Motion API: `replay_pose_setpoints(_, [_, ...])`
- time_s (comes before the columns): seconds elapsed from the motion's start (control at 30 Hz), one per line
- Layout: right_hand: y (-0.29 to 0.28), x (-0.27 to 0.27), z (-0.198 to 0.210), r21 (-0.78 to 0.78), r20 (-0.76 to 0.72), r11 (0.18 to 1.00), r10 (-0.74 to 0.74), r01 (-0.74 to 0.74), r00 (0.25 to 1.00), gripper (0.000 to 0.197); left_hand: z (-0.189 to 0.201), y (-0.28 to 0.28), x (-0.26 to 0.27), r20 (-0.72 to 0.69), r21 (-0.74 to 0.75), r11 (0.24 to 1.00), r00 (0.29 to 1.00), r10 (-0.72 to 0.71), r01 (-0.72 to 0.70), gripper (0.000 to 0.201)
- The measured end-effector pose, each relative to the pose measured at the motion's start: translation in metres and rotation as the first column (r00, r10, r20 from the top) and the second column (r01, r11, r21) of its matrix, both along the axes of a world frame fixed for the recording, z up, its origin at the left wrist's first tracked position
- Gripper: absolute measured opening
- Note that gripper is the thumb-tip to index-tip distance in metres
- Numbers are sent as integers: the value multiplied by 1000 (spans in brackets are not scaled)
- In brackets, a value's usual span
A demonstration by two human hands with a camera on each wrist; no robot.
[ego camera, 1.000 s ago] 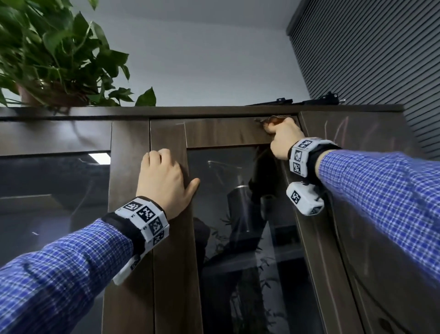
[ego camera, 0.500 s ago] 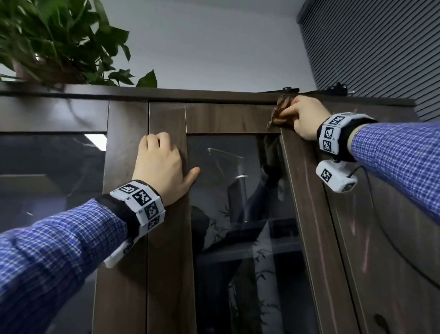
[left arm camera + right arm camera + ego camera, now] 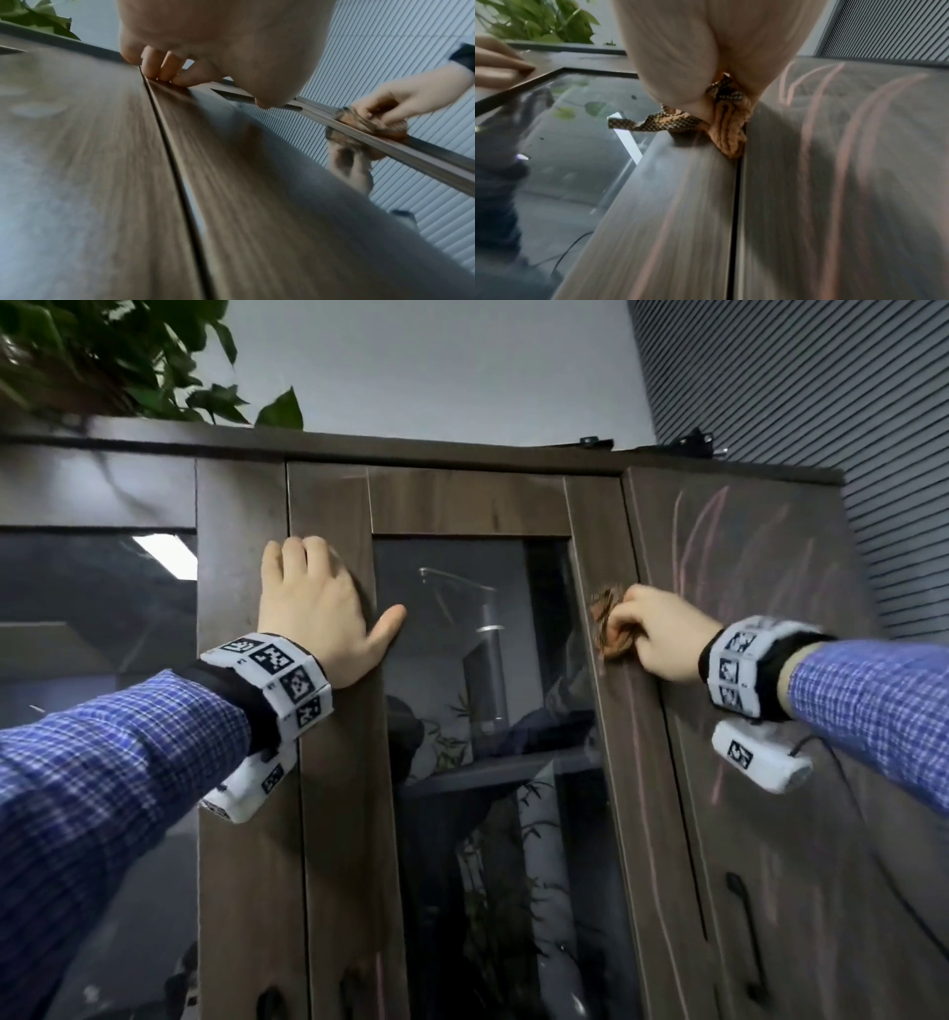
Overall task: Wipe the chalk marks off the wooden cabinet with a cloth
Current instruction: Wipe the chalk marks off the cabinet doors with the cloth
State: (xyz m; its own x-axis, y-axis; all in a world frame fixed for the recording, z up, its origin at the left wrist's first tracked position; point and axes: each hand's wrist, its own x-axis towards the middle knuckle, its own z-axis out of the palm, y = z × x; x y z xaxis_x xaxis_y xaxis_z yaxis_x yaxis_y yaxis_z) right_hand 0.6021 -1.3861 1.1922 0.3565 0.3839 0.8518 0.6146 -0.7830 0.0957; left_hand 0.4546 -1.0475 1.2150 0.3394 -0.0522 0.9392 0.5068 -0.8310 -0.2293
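Note:
A dark wooden cabinet point(image 3: 462, 503) with glass doors fills the head view. My right hand point(image 3: 660, 631) grips a bunched orange-brown cloth point(image 3: 608, 621) and presses it on the right stile of the glass door. In the right wrist view the cloth point(image 3: 727, 125) sits beside the gap between two doors. Pink chalk marks point(image 3: 708, 541) streak the solid right door, and a faint chalk line point(image 3: 637, 747) runs down the stile below the cloth. My left hand point(image 3: 313, 603) rests flat on the door's left stile, fingers straight, thumb spread onto the glass.
A leafy potted plant point(image 3: 113, 356) stands on the cabinet top at the left, and dark small objects point(image 3: 688, 441) lie on it at the right. A slatted grey wall point(image 3: 821, 403) borders the cabinet's right side. Black handles point(image 3: 739, 898) sit lower on the doors.
My right hand has slid the cloth from the door's top right corner down the right stile. The head view has tilted downward. My left hand has stayed put.

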Motion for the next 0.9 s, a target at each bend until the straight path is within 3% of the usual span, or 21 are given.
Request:
replay_pose_setpoints(0.13, [1,0,-59,-16,-88,1000,17,-19,996,39,-9,-4,-7,-14,-22,999,999,-41,41,93])
replay_pose_setpoints(0.23, [5,-6,-78,-77,-171,997,0,-13,985,40,-20,-6,-11,-55,-10,995,993,-101,100,85])
replay_pose_setpoints(0.33, [11,-13,-58,-89,-169,995,-47,32,985,37,-24,-1,-14,-99,19,990,986,-135,137,81])
replay_pose_setpoints(0.47, [26,-13,-3,101,-29,994,-28,31,999,31,-27,12,-14,-121,93,989,987,-107,118,86])
replay_pose_setpoints(0.57, [33,-10,7,106,-14,994,-36,37,999,32,-31,18,-9,-119,125,987,989,-86,101,90])
replay_pose_setpoints(0.77, [15,1,-51,32,-21,999,-37,38,999,35,-56,8,3,-113,114,986,988,-106,119,94])
replay_pose_setpoints(0.9, [8,2,-108,-8,-37,999,-43,42,998,35,-87,-14,13,-220,212,951,959,-179,226,91])
